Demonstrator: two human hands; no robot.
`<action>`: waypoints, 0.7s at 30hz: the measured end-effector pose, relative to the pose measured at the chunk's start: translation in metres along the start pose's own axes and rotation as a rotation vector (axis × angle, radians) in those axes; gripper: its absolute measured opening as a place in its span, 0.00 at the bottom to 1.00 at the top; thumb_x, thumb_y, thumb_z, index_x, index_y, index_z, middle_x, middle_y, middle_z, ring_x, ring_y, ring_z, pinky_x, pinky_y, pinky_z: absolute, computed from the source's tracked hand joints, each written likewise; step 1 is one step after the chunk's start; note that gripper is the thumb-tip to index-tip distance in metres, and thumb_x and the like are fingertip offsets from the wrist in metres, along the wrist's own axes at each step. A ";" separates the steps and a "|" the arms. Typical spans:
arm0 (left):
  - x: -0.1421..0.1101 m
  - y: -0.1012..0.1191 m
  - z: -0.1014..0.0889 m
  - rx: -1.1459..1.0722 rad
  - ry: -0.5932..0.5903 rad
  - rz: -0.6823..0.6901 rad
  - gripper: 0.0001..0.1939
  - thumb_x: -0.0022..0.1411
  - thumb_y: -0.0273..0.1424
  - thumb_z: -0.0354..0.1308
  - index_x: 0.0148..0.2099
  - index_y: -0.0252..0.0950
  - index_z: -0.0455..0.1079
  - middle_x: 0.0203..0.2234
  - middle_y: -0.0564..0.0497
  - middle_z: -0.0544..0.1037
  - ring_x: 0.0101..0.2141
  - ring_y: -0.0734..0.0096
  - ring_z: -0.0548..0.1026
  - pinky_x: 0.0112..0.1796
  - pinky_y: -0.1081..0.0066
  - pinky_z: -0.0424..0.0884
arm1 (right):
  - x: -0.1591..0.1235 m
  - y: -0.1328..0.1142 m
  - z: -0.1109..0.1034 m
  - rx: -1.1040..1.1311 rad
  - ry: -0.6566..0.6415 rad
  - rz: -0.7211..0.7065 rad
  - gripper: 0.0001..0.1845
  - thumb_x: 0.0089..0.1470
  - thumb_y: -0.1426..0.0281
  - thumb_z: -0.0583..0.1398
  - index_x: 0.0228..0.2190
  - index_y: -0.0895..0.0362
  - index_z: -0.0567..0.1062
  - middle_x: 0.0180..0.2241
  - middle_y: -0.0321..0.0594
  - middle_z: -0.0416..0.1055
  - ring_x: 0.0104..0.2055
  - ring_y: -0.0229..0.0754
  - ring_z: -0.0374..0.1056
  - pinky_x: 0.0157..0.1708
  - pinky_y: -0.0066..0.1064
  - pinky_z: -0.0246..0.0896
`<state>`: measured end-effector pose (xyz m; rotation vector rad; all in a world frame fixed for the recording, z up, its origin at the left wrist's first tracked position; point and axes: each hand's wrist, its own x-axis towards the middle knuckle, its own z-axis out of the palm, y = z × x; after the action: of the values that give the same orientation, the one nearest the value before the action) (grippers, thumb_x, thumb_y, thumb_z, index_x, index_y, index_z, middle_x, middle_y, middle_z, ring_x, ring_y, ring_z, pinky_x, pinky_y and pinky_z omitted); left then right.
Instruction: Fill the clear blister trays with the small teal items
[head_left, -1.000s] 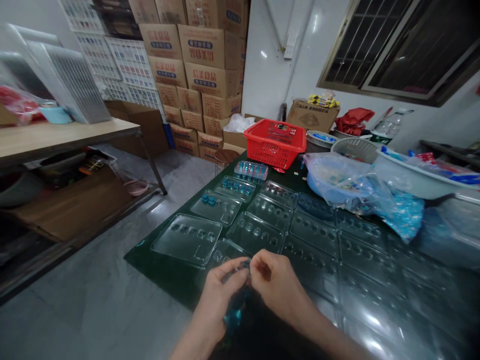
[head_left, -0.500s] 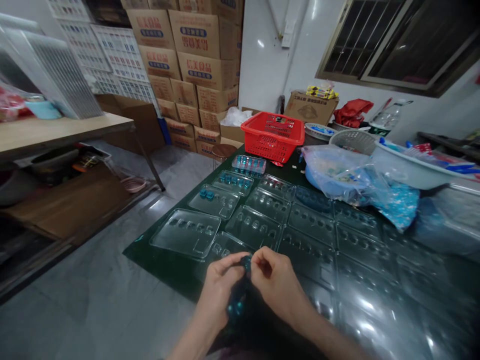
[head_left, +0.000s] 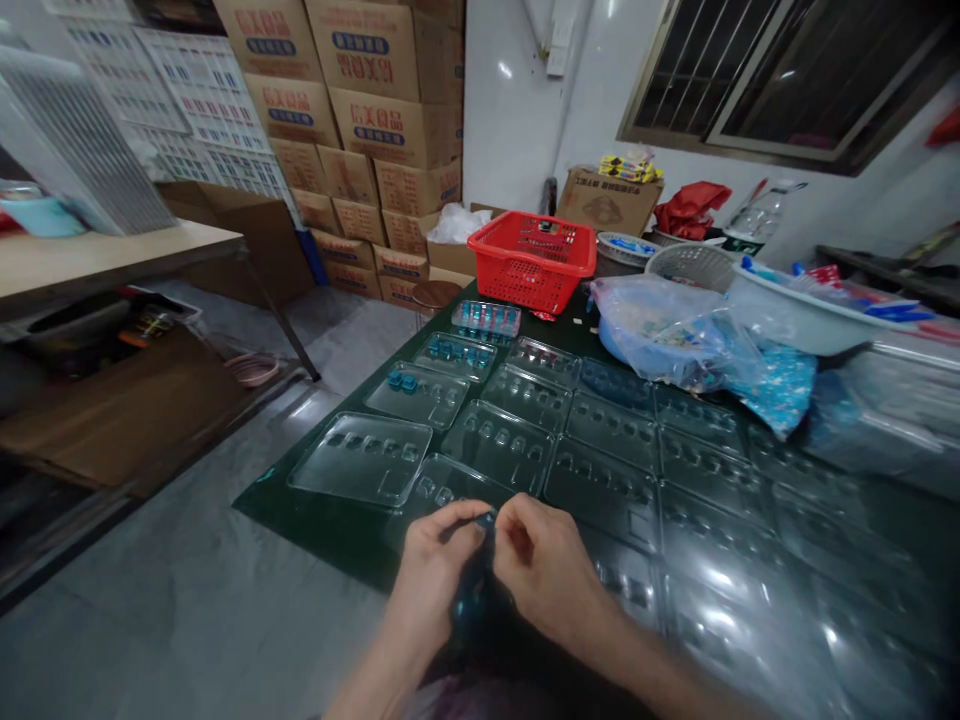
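Observation:
Close together over the near edge of the table, both hands are closed in a pinch. My left hand [head_left: 435,555] and my right hand [head_left: 544,560] meet at a dark teal shiny piece [head_left: 488,520], mostly covered by the fingers. More blurred teal shows below, between the wrists; I cannot tell whether it is joined on. Just beyond the fingers lies a clear plastic tray [head_left: 461,478] with small moulded hollows. Further left, another clear tray [head_left: 360,458] holds no pieces. Behind it, two teal pieces [head_left: 403,381] sit in a tray's left hollows.
Clear trays cover much of the green table [head_left: 259,492]. A red plastic basket [head_left: 531,265] stands at the far end. Bagged blue basin [head_left: 660,325] and pale basin [head_left: 810,310] are at the right. Stacked cartons [head_left: 390,130] rise behind; a wooden side table [head_left: 127,262] stands left.
The view has shifted slightly, so the surroundings sit a little further left and higher. Both hands stay pinched together; less of the teal piece shows between the fingers now.

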<state>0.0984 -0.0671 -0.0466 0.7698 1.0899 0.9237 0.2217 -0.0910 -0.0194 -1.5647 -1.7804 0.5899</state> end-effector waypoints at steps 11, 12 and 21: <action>-0.001 0.011 0.000 -0.153 -0.357 -0.176 0.05 0.50 0.28 0.55 0.32 0.33 0.69 0.13 0.53 0.67 0.12 0.81 0.60 0.11 0.81 0.50 | 0.004 0.013 -0.031 0.225 -0.141 -0.169 0.13 0.51 0.77 0.52 0.36 0.53 0.71 0.28 0.34 0.67 0.30 0.33 0.62 0.32 0.24 0.55; -0.002 0.012 0.002 -0.155 -0.364 -0.192 0.06 0.50 0.28 0.55 0.32 0.33 0.69 0.13 0.54 0.67 0.12 0.81 0.60 0.11 0.81 0.50 | 0.004 0.014 -0.030 0.219 -0.125 -0.169 0.11 0.50 0.77 0.53 0.33 0.54 0.72 0.28 0.34 0.68 0.30 0.32 0.62 0.31 0.23 0.55; -0.003 0.025 0.018 -0.055 -0.141 -0.256 0.14 0.37 0.32 0.65 0.32 0.37 0.71 0.22 0.49 0.75 0.23 0.66 0.73 0.21 0.73 0.66 | -0.003 0.030 -0.043 0.031 0.267 -0.159 0.08 0.50 0.76 0.53 0.24 0.58 0.70 0.21 0.35 0.64 0.24 0.33 0.60 0.25 0.24 0.52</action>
<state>0.1096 -0.0601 -0.0180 0.6240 1.0082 0.6700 0.2737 -0.0927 -0.0133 -1.3936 -1.6642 0.3142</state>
